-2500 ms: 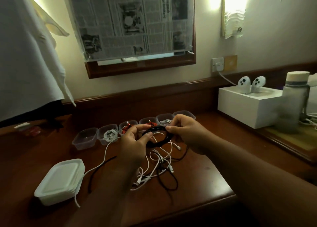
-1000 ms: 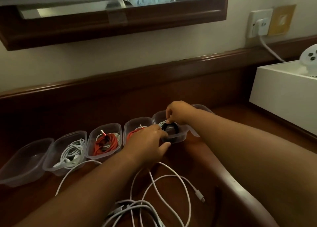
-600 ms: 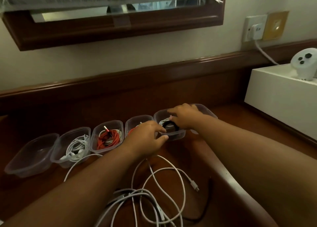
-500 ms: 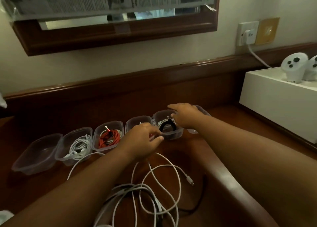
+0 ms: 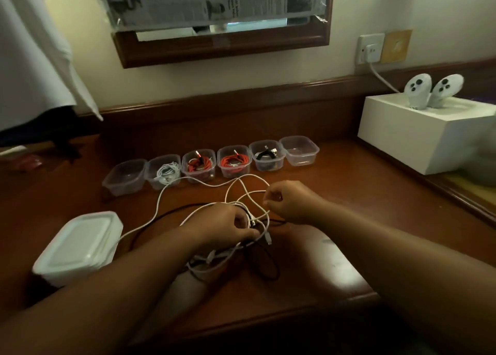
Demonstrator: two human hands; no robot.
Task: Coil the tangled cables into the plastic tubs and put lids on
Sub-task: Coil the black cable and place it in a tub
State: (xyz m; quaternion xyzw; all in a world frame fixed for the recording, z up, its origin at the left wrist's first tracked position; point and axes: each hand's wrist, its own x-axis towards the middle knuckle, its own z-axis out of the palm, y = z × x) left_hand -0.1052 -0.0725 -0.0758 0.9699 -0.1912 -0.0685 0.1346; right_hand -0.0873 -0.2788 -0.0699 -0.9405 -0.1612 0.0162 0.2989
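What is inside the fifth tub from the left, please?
The fifth tub holds a coiled black cable with a connector showing. What lies beneath the coil is covered.

No legible text anywhere. Only print in view is a newspaper (image 5: 212, 2) taped over the mirror (image 5: 222, 46) at 12 o'clock: columns of small type w/ a few photos, all too blurred to read, no headline or date to make out. Wall socket (image 5: 370, 49) at 1 o'clock and the beige plate (image 5: 396, 46) just beside it: no readable marks. White box (image 5: 418, 137) at 2 o'clock: no label or brand visible. Tubs (image 5: 233, 160) and lid stack (image 5: 80, 243): no markings.
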